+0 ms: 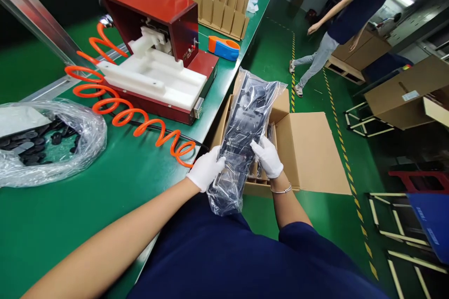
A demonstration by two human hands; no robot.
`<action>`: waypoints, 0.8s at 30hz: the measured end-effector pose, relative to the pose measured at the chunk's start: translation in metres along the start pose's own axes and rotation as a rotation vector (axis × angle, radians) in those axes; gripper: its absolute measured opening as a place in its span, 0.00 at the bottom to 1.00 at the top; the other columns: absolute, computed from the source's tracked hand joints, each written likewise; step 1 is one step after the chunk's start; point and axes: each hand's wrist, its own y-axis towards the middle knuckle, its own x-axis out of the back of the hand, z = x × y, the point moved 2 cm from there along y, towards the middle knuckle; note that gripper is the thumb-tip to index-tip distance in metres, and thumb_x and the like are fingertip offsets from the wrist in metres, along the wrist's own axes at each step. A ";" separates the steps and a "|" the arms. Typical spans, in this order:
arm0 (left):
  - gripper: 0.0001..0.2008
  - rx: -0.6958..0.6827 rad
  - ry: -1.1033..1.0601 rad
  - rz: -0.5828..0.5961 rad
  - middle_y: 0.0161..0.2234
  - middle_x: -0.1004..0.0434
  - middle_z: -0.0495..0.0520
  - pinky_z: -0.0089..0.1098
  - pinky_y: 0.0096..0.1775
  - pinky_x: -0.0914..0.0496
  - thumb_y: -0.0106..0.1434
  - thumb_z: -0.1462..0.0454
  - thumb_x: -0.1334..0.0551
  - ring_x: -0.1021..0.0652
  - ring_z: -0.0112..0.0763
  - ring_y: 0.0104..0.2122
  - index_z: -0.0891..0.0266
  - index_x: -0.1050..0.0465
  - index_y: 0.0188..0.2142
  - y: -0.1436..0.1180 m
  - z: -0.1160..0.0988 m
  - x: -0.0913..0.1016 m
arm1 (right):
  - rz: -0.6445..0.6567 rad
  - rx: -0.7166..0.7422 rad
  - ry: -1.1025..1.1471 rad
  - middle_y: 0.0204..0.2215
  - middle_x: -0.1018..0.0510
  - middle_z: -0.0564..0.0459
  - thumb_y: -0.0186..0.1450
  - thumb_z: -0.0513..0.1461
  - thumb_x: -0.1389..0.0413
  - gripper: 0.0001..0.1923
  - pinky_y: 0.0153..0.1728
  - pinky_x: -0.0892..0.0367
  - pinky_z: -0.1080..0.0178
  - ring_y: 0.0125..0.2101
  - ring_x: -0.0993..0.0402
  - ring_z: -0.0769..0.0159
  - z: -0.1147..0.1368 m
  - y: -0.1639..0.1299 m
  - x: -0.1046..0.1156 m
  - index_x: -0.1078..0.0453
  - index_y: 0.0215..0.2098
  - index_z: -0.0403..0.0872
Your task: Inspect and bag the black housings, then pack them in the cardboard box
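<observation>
A long black plastic part in a clear plastic bag (243, 124) is held tilted in front of me, above an open cardboard box (293, 149). My left hand (206, 168), in a white glove, grips the bag's left edge near its lower end. On the right edge my right hand (268, 156), also gloved, is closed with the thumb on top. Beneath the bagged part, the box shows cardboard dividers and more dark bagged pieces, partly hidden. Left of the hands, a red machine with a white fixture (157, 74) stands on the green table (140, 215).
An orange coiled air hose (140, 124) runs along the table. A plastic bag of small black parts (52, 142) lies at left. Cardboard dividers (219, 7) and an orange-blue tape roll (224, 48) sit at the back. A person (351, 14) walks beyond the box; racks (400, 219) stand right.
</observation>
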 end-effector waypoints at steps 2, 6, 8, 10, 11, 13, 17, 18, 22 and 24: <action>0.16 -0.005 0.009 -0.009 0.48 0.18 0.58 0.38 0.51 0.28 0.71 0.63 0.46 0.19 0.45 0.52 0.61 0.32 0.56 0.000 0.001 -0.001 | 0.006 -0.005 0.001 0.58 0.22 0.48 0.60 0.59 0.38 0.39 0.67 0.36 0.51 0.63 0.31 0.53 -0.001 0.000 0.000 0.30 0.62 0.47; 0.16 -0.021 0.029 -0.020 0.48 0.18 0.59 0.37 0.51 0.27 0.70 0.64 0.46 0.19 0.45 0.51 0.61 0.31 0.56 0.002 0.004 -0.003 | 0.019 -0.016 -0.030 0.55 0.21 0.47 0.61 0.60 0.39 0.38 0.65 0.33 0.50 0.62 0.30 0.51 0.002 -0.002 0.003 0.29 0.60 0.47; 0.16 -0.019 0.049 -0.031 0.48 0.17 0.58 0.37 0.49 0.27 0.71 0.63 0.46 0.18 0.45 0.50 0.60 0.31 0.56 0.003 0.004 -0.003 | 0.052 -0.017 -0.056 0.55 0.20 0.46 0.61 0.61 0.40 0.37 0.64 0.32 0.49 0.61 0.28 0.50 0.004 -0.003 0.003 0.29 0.60 0.47; 0.16 -0.009 0.071 -0.043 0.47 0.17 0.58 0.37 0.48 0.26 0.71 0.63 0.47 0.18 0.45 0.49 0.60 0.31 0.56 0.003 0.005 -0.003 | 0.123 0.013 -0.072 0.56 0.21 0.45 0.59 0.60 0.37 0.40 0.64 0.33 0.50 0.61 0.28 0.49 0.005 -0.005 0.001 0.30 0.61 0.45; 0.16 0.001 0.080 -0.046 0.47 0.17 0.58 0.36 0.48 0.27 0.71 0.63 0.47 0.18 0.45 0.48 0.60 0.31 0.56 0.003 0.004 -0.003 | 0.171 0.024 -0.080 0.57 0.22 0.44 0.58 0.58 0.35 0.43 0.65 0.33 0.50 0.61 0.28 0.50 0.005 -0.007 -0.001 0.32 0.63 0.44; 0.16 0.029 0.091 -0.049 0.46 0.17 0.58 0.36 0.48 0.27 0.72 0.63 0.47 0.18 0.45 0.48 0.61 0.31 0.56 0.003 0.004 -0.003 | 0.255 0.010 -0.105 0.59 0.23 0.43 0.56 0.54 0.32 0.46 0.64 0.33 0.51 0.59 0.27 0.52 0.000 -0.009 -0.006 0.36 0.65 0.43; 0.18 0.043 0.080 -0.050 0.47 0.17 0.58 0.37 0.47 0.26 0.72 0.63 0.47 0.18 0.46 0.48 0.61 0.33 0.58 0.002 0.003 -0.002 | 0.286 -0.043 -0.114 0.54 0.20 0.42 0.58 0.50 0.34 0.37 0.58 0.28 0.50 0.52 0.21 0.54 -0.018 -0.012 -0.016 0.33 0.61 0.43; 0.18 0.041 0.075 -0.047 0.47 0.17 0.58 0.37 0.47 0.26 0.72 0.63 0.48 0.18 0.46 0.48 0.60 0.33 0.59 0.002 0.003 -0.003 | 0.274 -0.051 -0.118 0.53 0.19 0.42 0.58 0.49 0.35 0.35 0.57 0.27 0.49 0.51 0.20 0.54 -0.024 -0.013 -0.018 0.32 0.59 0.44; 0.20 0.025 0.038 -0.021 0.50 0.18 0.59 0.38 0.48 0.27 0.72 0.62 0.46 0.17 0.47 0.49 0.61 0.35 0.62 0.002 0.003 -0.003 | 0.123 -0.113 -0.221 0.49 0.18 0.43 0.57 0.42 0.40 0.27 0.57 0.28 0.48 0.48 0.20 0.54 -0.044 -0.013 -0.020 0.29 0.54 0.43; 0.23 -0.003 0.004 -0.016 0.52 0.18 0.58 0.36 0.49 0.27 0.72 0.60 0.45 0.17 0.45 0.49 0.61 0.38 0.65 0.001 0.002 -0.003 | 0.021 -0.142 -0.276 0.47 0.17 0.44 0.57 0.40 0.43 0.26 0.57 0.28 0.50 0.46 0.20 0.56 -0.051 -0.010 -0.017 0.28 0.53 0.43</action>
